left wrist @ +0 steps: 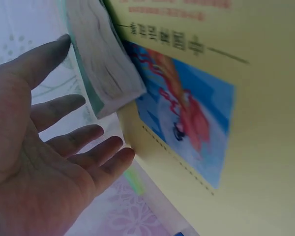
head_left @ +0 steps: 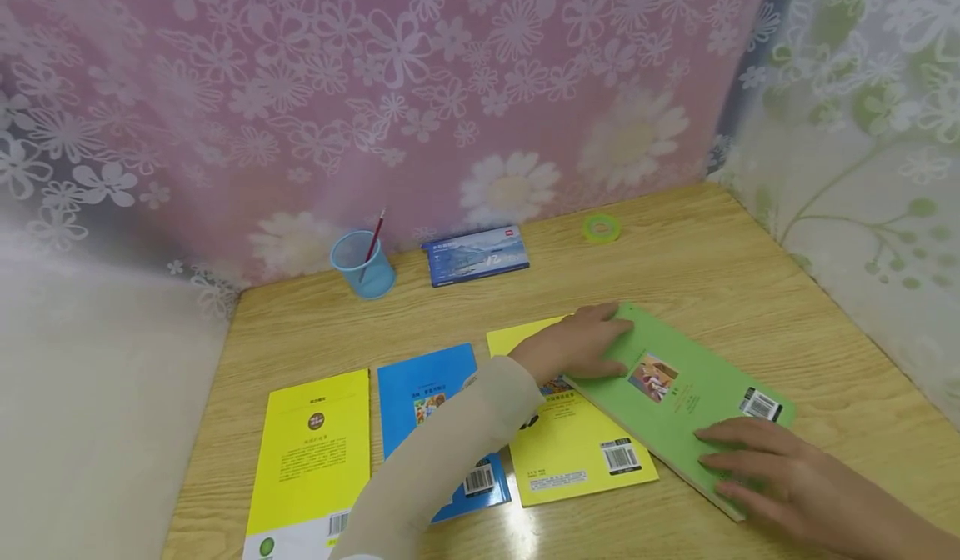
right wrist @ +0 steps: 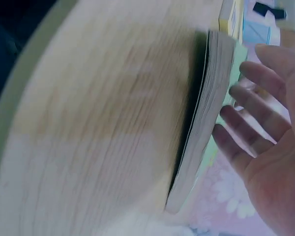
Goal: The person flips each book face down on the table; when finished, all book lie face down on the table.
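A green book (head_left: 693, 377) lies slantwise with its left part over the right side of a yellow book (head_left: 570, 447). My left hand (head_left: 588, 345) rests at the green book's upper left corner, fingers spread. In the left wrist view, the thumb of that hand (left wrist: 44, 147) is at the book's edge and its fingers are nearly straight. On the lower right end of the green cover lies my right hand (head_left: 787, 477). The right wrist view has this hand's (right wrist: 265, 118) outstretched fingers along the cover, above the page edges (right wrist: 206, 123).
Left of the yellow book lie a blue book (head_left: 431, 372), partly hidden by my left sleeve, and another yellow book (head_left: 315, 452). Along the back stand a blue mesh cup (head_left: 367, 272) with a thin red stick, a blue flat box (head_left: 480, 256) and a green tape roll (head_left: 602, 227).
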Motion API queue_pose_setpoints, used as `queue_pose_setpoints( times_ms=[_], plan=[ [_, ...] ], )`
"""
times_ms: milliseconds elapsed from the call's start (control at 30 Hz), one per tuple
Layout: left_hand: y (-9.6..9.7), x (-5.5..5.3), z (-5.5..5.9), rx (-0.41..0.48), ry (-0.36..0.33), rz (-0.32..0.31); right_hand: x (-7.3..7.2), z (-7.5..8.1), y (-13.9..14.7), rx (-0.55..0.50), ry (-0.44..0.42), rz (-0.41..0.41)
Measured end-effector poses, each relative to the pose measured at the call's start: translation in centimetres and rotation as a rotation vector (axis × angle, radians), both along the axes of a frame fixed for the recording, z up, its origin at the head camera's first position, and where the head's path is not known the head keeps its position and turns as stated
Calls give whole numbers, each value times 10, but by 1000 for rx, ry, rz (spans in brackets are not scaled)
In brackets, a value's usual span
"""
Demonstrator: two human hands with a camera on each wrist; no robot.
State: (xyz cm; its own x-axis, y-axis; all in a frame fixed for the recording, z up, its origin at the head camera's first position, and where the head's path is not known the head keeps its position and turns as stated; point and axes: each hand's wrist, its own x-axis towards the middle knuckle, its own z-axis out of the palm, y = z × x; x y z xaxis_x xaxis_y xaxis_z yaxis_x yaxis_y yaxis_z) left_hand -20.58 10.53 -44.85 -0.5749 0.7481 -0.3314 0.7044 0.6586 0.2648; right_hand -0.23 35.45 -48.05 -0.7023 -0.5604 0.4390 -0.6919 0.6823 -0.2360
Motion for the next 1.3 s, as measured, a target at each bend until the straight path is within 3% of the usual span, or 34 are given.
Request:
queue_pose_setpoints(
  times_ms=[233, 400, 567, 700, 833, 1000, 1167, 1300],
  plan=[
    [-24, 13, -2, -2, -14, -7, -13, -9, 21, -59, -121, -161],
    [-34, 22, -1, -13, -35, -15, -29, -10, 44, -24, -276, -280],
    [-40, 34, 0, -36, -40, -37, -46, -7, 58, 38, -411, -320],
    [-44, 43, -2, -40, 3, -61, -56, -6, 63, 82, -408, -321],
    [-46, 49, -3, -22, 112, -102, -57, -7, 64, 68, -368, -296],
    [-49, 51, -3, -15, 230, -136, -50, -9, 61, 91, -367, -312],
    [-51, 50, -3, -11, 256, -121, -41, -12, 61, 105, -394, -312],
    [-50, 48, -3, -24, 290, -121, -33, -18, 63, 100, -344, -251]
  ],
)
